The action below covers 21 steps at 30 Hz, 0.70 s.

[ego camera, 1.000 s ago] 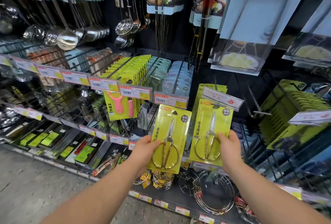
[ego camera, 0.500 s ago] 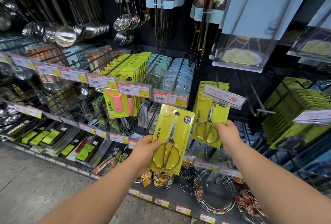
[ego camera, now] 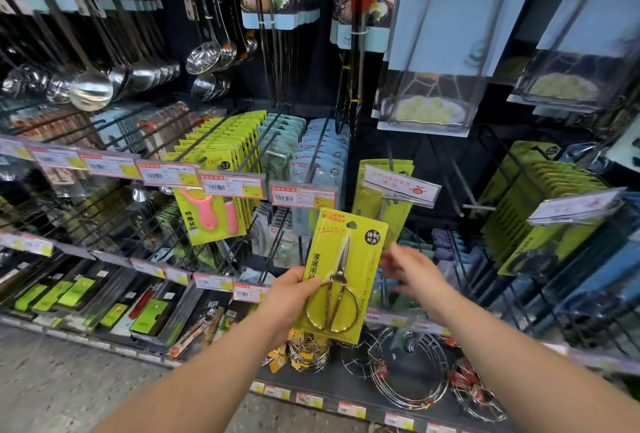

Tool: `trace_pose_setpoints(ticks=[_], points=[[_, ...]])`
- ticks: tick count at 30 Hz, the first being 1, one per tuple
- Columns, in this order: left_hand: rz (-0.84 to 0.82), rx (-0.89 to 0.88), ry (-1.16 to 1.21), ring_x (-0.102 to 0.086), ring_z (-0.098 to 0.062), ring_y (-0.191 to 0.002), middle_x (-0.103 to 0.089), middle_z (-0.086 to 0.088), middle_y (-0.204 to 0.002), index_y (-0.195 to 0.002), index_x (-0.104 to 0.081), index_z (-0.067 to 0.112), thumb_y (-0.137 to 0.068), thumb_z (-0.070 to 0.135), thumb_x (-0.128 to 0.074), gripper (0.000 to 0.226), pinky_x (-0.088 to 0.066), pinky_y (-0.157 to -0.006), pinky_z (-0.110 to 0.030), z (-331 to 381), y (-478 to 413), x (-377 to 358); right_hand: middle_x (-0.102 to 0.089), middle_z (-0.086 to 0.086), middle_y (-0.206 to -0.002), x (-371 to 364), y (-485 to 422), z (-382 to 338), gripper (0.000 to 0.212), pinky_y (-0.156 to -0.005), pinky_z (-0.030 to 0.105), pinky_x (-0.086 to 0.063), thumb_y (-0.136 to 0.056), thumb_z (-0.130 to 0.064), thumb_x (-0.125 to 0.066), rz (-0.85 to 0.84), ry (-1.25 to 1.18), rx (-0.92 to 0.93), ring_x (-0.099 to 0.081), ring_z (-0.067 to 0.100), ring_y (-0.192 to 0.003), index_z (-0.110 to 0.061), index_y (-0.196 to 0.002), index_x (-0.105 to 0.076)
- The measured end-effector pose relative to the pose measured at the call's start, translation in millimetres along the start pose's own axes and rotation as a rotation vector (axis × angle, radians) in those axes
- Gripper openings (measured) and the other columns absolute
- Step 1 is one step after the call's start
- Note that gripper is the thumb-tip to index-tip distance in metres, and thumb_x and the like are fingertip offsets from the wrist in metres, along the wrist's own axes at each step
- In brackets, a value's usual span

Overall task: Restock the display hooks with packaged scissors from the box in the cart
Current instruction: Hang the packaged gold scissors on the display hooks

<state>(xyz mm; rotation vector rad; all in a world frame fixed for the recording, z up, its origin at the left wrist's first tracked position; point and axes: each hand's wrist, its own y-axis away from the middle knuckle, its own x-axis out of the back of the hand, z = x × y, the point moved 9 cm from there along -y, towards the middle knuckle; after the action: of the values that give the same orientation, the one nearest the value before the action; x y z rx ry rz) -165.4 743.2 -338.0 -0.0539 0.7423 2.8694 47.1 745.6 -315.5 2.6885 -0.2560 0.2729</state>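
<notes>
My left hand (ego camera: 290,297) grips a yellow-green card pack of gold scissors (ego camera: 341,280) by its left edge, held upright in front of the shelf. My right hand (ego camera: 410,271) is blurred, just right of that pack, fingers spread near its right edge and holding nothing that I can see. Above and behind hang several more scissors packs (ego camera: 384,204) on a display hook (ego camera: 393,195) under a clear price tag holder (ego camera: 403,186). The cart and box are out of view.
Pink peeler packs (ego camera: 211,217) hang to the left. An empty hook (ego camera: 464,190) juts out right of the scissors. More green packs (ego camera: 540,204) hang far right. Ladles (ego camera: 93,89) hang above, wire racks (ego camera: 408,373) sit on the bottom shelf.
My right hand slid its scissors pack onto the hook, let go, and has drawn back down toward the pack in my left hand. The left hand has barely moved.
</notes>
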Motion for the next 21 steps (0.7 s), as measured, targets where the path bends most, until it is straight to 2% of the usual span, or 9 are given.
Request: trace_pose_setpoints(ticks=[2,4,6,8,10,12,14,17,21], points=[[-0.009,0.008,0.009,-0.067,-0.022,-0.07,-0.072,-0.009,-0.084,-0.1,-0.063,0.011,-0.096,0.011,-0.051,0.012,-0.058,-0.057,-0.033,-0.4,-3.1,-13.6,-0.064,0.003,-0.107,-14.6,15.8,7.5,0.025,-0.095,0.043,-0.05,-0.094,-0.043,-0.048,-0.143,0.052,-0.022,-0.063,0.025,-0.102,-0.021,-0.1,-0.058],[-0.03,0.021,0.014,-0.067,-0.023,-0.07,-0.072,-0.009,-0.085,-0.098,-0.063,0.012,-0.096,0.011,-0.052,0.011,-0.058,-0.061,-0.034,-1.4,-5.6,-29.4,-0.066,0.004,-0.101,-12.1,22.3,5.9,0.012,-0.09,0.041,-0.054,-0.093,-0.033,-0.054,-0.1,0.182,0.064,-0.065,0.027,-0.1,-0.021,-0.093,-0.058],[-0.044,0.029,0.005,-0.068,-0.023,-0.072,-0.072,-0.01,-0.088,-0.101,-0.063,0.012,-0.096,0.012,-0.053,0.012,-0.059,-0.064,-0.035,-2.2,-8.3,-43.6,-0.066,0.003,-0.093,-1.2,27.5,1.0,0.007,-0.076,0.028,-0.054,-0.093,-0.021,-0.056,0.002,0.226,0.135,-0.065,0.021,-0.088,-0.024,-0.087,-0.058],[-0.031,0.022,-0.04,-0.068,-0.021,-0.072,-0.072,-0.01,-0.09,-0.101,-0.063,0.011,-0.096,0.016,-0.054,0.012,-0.058,-0.06,-0.031,-0.6,-11.4,-52.6,-0.06,-0.003,-0.08,9.2,31.1,-6.1,0.014,-0.057,0.013,-0.043,-0.094,-0.018,-0.054,0.074,0.231,0.184,-0.055,0.01,-0.07,-0.025,-0.082,-0.054],[-0.026,0.002,-0.105,-0.067,-0.02,-0.071,-0.072,-0.01,-0.09,-0.1,-0.063,0.009,-0.095,0.022,-0.055,0.016,-0.056,-0.06,-0.028,5.0,-12.9,-59.6,-0.054,-0.007,-0.071,17.6,30.9,-10.8,0.021,-0.05,0.008,-0.039,-0.094,-0.015,-0.054,0.111,0.209,0.208,-0.05,0.006,-0.063,-0.026,-0.076,-0.051],[-0.018,-0.012,-0.153,-0.065,-0.02,-0.071,-0.069,-0.01,-0.088,-0.101,-0.062,0.006,-0.093,0.026,-0.057,0.022,-0.056,-0.067,-0.033,9.5,-15.6,-63.5,-0.059,0.0,-0.074,21.1,29.5,-14.7,0.018,-0.061,0.017,-0.049,-0.094,-0.015,-0.054,0.127,0.226,0.211,-0.054,0.013,-0.069,-0.023,-0.078,-0.054],[0.003,-0.025,-0.185,-0.063,-0.022,-0.075,-0.069,-0.014,-0.093,-0.104,-0.061,0.003,-0.094,0.027,-0.056,0.026,-0.056,-0.076,-0.04,13.5,-19.3,-64.8,-0.065,0.014,-0.088,24.1,24.9,-14.3,0.008,-0.075,0.037,-0.052,-0.093,-0.019,-0.055,0.135,0.236,0.2,-0.056,0.02,-0.077,-0.015,-0.088,-0.06],[0.029,-0.046,-0.205,-0.063,-0.024,-0.077,-0.068,-0.022,-0.1,-0.107,-0.06,-0.001,-0.094,0.024,-0.055,0.028,-0.056,-0.08,-0.042,19.3,-25.4,-66.5,-0.062,0.019,-0.088,25.6,19.8,-15.3,0.014,-0.074,0.039,-0.049,-0.092,-0.021,-0.055,0.14,0.262,0.192,-0.053,0.022,-0.073,-0.008,-0.091,-0.059],[0.037,-0.05,-0.232,-0.065,-0.026,-0.08,-0.069,-0.021,-0.099,-0.094,-0.061,0.007,-0.094,0.023,-0.056,0.017,-0.056,-0.083,-0.052,20.4,-32.5,-67.8,-0.067,0.018,-0.095,27.0,12.5,-16.3,0.018,-0.079,0.043,-0.051,-0.091,-0.022,-0.055,0.148,0.257,0.195,-0.062,0.034,-0.086,-0.008,-0.097,-0.063]])
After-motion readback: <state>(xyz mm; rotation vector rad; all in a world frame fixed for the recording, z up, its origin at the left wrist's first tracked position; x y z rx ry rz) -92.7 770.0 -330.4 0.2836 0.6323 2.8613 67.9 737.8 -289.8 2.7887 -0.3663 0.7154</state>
